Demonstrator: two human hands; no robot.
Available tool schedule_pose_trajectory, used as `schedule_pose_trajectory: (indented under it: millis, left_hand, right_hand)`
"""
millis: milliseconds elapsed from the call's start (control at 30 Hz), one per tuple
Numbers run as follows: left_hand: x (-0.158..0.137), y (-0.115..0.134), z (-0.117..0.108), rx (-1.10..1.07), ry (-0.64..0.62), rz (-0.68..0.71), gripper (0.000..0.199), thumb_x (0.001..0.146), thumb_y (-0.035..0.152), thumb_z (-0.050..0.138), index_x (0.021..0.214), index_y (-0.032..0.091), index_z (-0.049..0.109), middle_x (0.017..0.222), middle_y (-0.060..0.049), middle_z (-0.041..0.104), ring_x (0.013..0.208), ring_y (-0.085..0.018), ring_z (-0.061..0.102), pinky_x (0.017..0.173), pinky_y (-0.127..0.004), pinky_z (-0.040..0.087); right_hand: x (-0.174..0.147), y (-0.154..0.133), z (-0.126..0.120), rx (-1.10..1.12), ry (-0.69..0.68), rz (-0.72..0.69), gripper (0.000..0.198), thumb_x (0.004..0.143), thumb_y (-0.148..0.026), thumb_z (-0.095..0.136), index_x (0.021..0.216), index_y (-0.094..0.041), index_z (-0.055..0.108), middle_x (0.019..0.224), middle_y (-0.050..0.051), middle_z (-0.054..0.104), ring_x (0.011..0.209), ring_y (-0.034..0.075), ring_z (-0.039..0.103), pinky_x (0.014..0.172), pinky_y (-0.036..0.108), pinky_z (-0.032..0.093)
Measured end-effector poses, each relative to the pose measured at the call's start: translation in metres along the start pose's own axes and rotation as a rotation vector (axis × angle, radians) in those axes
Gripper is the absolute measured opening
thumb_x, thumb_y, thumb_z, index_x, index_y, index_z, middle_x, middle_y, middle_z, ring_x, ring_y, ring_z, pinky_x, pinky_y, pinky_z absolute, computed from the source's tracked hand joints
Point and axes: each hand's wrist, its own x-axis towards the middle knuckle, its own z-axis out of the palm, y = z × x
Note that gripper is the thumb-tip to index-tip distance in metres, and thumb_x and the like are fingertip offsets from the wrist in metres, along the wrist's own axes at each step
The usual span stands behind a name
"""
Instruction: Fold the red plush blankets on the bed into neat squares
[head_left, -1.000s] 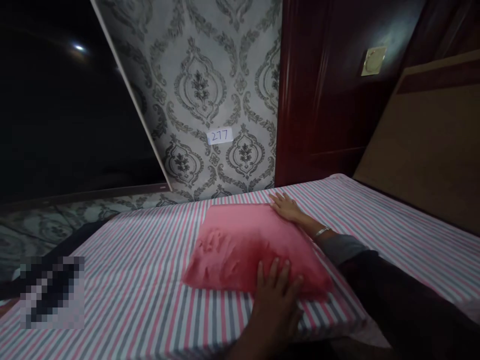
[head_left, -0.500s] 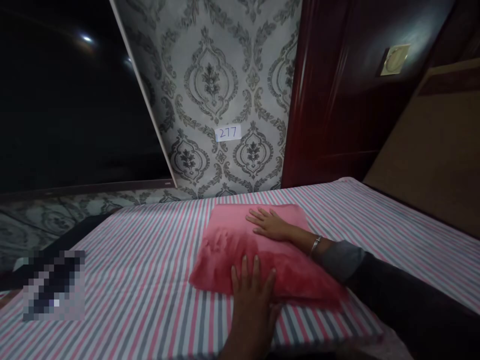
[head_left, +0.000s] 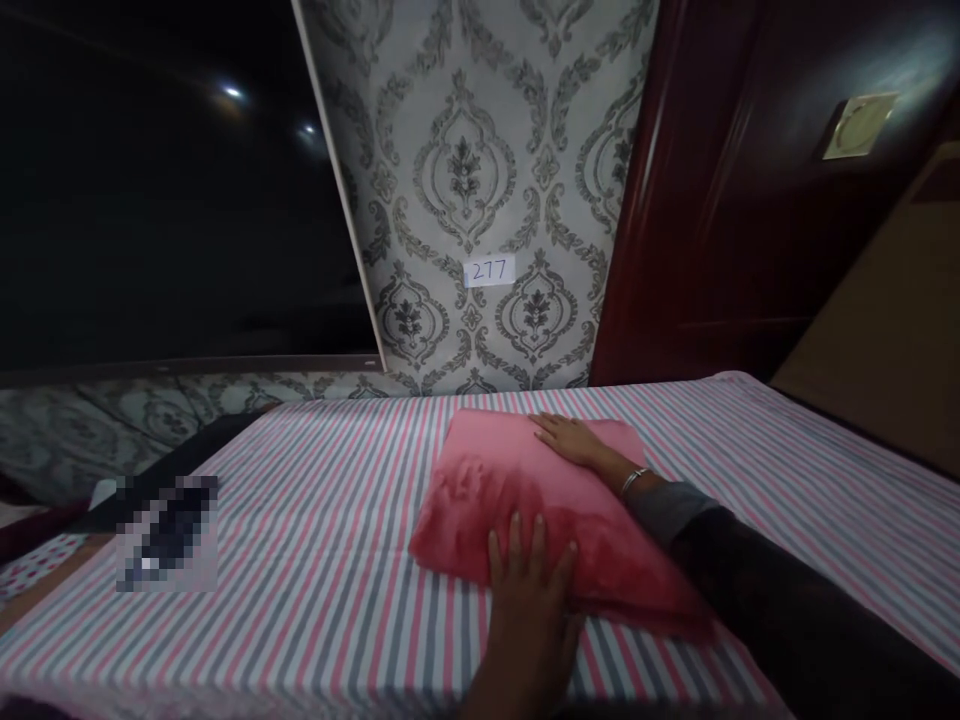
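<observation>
A folded pink plush cloth [head_left: 487,500] lies on a striped cover. Its near part is a deeper red-pink, with rumpled dents on the left side. My left hand [head_left: 529,600] rests palm down on the cloth's near edge, fingers spread and pointing away from me. Farther back, my right hand [head_left: 574,440] lies flat near the cloth's far edge, its fingers stretched to the left. A silver bracelet [head_left: 635,481] circles the right wrist, just past a dark sleeve. Neither hand grips anything.
White, pink and grey stripes run over the cover [head_left: 322,530] beneath the cloth. A large dark screen [head_left: 165,200] stands at the left. Behind is patterned wallpaper with a paper label [head_left: 489,270] reading 277. A dark red panel [head_left: 697,200] and a brown board [head_left: 892,330] are at the right.
The whole view has shifted, so the scene sits farther right. My right hand's fingertips have slid a little toward the cloth's far edge. My left hand stays at the near edge.
</observation>
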Motion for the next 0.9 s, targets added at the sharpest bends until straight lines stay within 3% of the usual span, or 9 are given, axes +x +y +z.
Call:
schedule_pose_trajectory:
  millis: [133, 233, 300, 367, 533, 733, 900]
  left_hand:
    - [-0.004, -0.002, -0.007, 0.028, 0.068, 0.008, 0.076, 0.083, 0.027, 0.065, 0.153, 0.033, 0.039, 0.166, -0.006, 0.027, 0.153, -0.037, 0.016, 0.118, -0.070, 0.016]
    - [-0.007, -0.009, -0.011, 0.087, 0.149, -0.036, 0.069, 0.082, 0.027, 0.064, 0.149, 0.028, 0.047, 0.165, -0.009, 0.029, 0.152, -0.037, 0.019, 0.119, -0.071, 0.010]
    - [-0.009, -0.018, -0.014, 0.130, 0.169, -0.091, 0.066, 0.082, 0.027, 0.065, 0.147, 0.026, 0.050, 0.165, -0.011, 0.027, 0.152, -0.039, 0.017, 0.118, -0.071, 0.009]
    - [-0.010, -0.028, -0.016, 0.152, 0.162, -0.133, 0.067, 0.082, 0.028, 0.066, 0.147, 0.026, 0.050, 0.166, -0.011, 0.025, 0.153, -0.040, 0.014, 0.117, -0.070, 0.012]
    - [-0.013, -0.041, -0.013, 0.158, 0.123, -0.142, 0.080, 0.075, 0.027, 0.073, 0.151, 0.030, 0.045, 0.167, -0.009, 0.021, 0.153, -0.042, 0.009, 0.117, -0.068, 0.013]
    - [-0.013, -0.043, -0.005, 0.161, 0.169, -0.130, 0.081, 0.074, 0.032, 0.075, 0.149, 0.032, 0.047, 0.167, -0.008, 0.024, 0.153, -0.042, 0.012, 0.118, -0.065, 0.011]
    - [-0.013, -0.044, -0.006, 0.150, 0.179, -0.139, 0.078, 0.075, 0.034, 0.073, 0.149, 0.033, 0.048, 0.166, -0.007, 0.027, 0.152, -0.041, 0.015, 0.118, -0.064, 0.012]
  right_hand:
    - [-0.012, -0.027, -0.013, -0.020, 0.038, -0.001, 0.063, 0.104, -0.051, 0.022, 0.161, -0.024, 0.025, 0.167, 0.013, 0.017, 0.152, 0.033, 0.017, 0.118, 0.061, 0.019]
    - [-0.028, -0.061, -0.014, -0.039, 0.058, -0.238, 0.062, 0.103, -0.058, 0.025, 0.160, -0.032, 0.026, 0.168, 0.007, 0.015, 0.153, 0.034, 0.011, 0.119, 0.062, 0.014]
    - [-0.036, -0.082, -0.010, -0.041, -0.002, -0.409, 0.062, 0.102, -0.062, 0.027, 0.159, -0.036, 0.026, 0.168, 0.005, 0.015, 0.153, 0.034, 0.010, 0.118, 0.063, 0.015]
    - [-0.037, -0.095, -0.005, -0.036, -0.064, -0.478, 0.064, 0.102, -0.064, 0.029, 0.159, -0.037, 0.025, 0.168, 0.005, 0.014, 0.153, 0.036, 0.008, 0.117, 0.065, 0.016]
    - [-0.004, -0.097, 0.000, -0.028, -0.110, -0.384, 0.063, 0.103, -0.063, 0.027, 0.160, -0.037, 0.020, 0.169, 0.003, 0.006, 0.153, 0.039, 0.001, 0.115, 0.072, 0.009]
    - [0.044, -0.093, 0.001, -0.006, -0.155, -0.235, 0.061, 0.103, -0.059, 0.029, 0.160, -0.040, 0.020, 0.168, 0.004, 0.013, 0.150, 0.039, 0.021, 0.112, 0.069, 0.023]
    - [0.060, -0.093, 0.006, 0.046, -0.138, -0.078, 0.060, 0.103, -0.056, 0.025, 0.160, -0.036, 0.022, 0.166, 0.006, 0.024, 0.148, 0.036, 0.027, 0.112, 0.063, 0.030]
